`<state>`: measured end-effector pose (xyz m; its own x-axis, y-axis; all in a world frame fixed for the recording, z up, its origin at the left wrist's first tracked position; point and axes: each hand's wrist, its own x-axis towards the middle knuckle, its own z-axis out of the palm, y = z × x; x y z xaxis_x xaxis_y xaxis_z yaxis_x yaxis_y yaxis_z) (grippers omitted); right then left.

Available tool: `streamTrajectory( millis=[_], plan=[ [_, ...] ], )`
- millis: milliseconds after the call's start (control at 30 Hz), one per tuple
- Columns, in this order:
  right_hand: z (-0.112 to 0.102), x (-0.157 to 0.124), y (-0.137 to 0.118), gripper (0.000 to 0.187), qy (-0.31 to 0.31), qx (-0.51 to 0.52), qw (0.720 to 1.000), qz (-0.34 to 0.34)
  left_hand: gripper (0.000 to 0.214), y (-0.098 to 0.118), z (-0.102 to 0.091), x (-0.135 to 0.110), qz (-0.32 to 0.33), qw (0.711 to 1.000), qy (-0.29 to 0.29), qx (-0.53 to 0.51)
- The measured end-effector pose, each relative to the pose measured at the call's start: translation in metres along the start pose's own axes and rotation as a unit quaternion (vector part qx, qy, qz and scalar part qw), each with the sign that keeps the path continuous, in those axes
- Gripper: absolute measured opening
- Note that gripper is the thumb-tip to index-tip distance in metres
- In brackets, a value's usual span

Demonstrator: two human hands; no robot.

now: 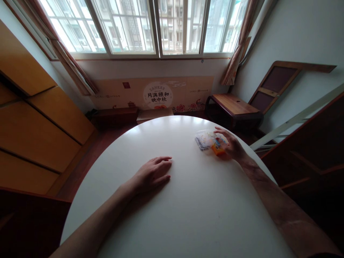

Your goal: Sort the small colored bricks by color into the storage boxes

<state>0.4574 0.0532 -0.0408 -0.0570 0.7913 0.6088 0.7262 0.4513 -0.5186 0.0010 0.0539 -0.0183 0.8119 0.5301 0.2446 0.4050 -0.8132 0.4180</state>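
My left hand [152,173] lies flat on the round white table [188,208], palm down, fingers stretched toward the right and holding nothing. My right hand [231,145] reaches to the table's right side. Its fingers curl over a small clear plastic box [204,139] with colourful contents. An orange piece [218,149] sits under the thumb, touching the box. Whether the fingers grip the box or only rest on it is not clear.
A dark wooden bench [233,106] stands beyond the table at the right. Wooden cabinets [40,122] line the left wall. A printed cardboard panel [158,95] leans under the window. A framed board [276,84] leans against the right wall.
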Motion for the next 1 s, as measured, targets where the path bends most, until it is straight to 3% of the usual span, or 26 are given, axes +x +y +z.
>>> streamTrajectory(
  millis=[233, 433, 533, 700, 867, 1000],
  plan=[
    [-0.007, 0.003, -0.020, 0.037, 0.061, -0.039, 0.997, -0.023, 0.047, 0.000, -0.001, 0.002, -0.002, 1.000, 0.012, 0.024],
    [-0.010, 0.008, -0.067, 0.034, 0.106, -0.067, 0.988, -0.088, 0.049, 0.000, 0.000, 0.002, 0.000, 0.997, 0.033, 0.065],
    [-0.003, 0.011, -0.097, 0.036, 0.038, -0.059, 0.989, -0.132, 0.062, 0.009, -0.004, 0.000, -0.019, 0.997, 0.026, 0.073],
    [0.020, 0.002, -0.135, 0.056, -0.147, -0.047, 0.974, -0.169, 0.084, 0.033, -0.008, -0.004, -0.037, 0.995, 0.000, 0.095],
    [0.034, -0.034, -0.144, 0.080, -0.243, -0.035, 0.958, -0.148, 0.087, 0.049, 0.000, -0.009, -0.032, 0.992, 0.004, 0.125],
    [0.034, -0.058, -0.140, 0.082, -0.276, -0.038, 0.953, -0.119, 0.089, 0.051, 0.013, -0.010, -0.032, 0.990, 0.011, 0.135]
  ],
)
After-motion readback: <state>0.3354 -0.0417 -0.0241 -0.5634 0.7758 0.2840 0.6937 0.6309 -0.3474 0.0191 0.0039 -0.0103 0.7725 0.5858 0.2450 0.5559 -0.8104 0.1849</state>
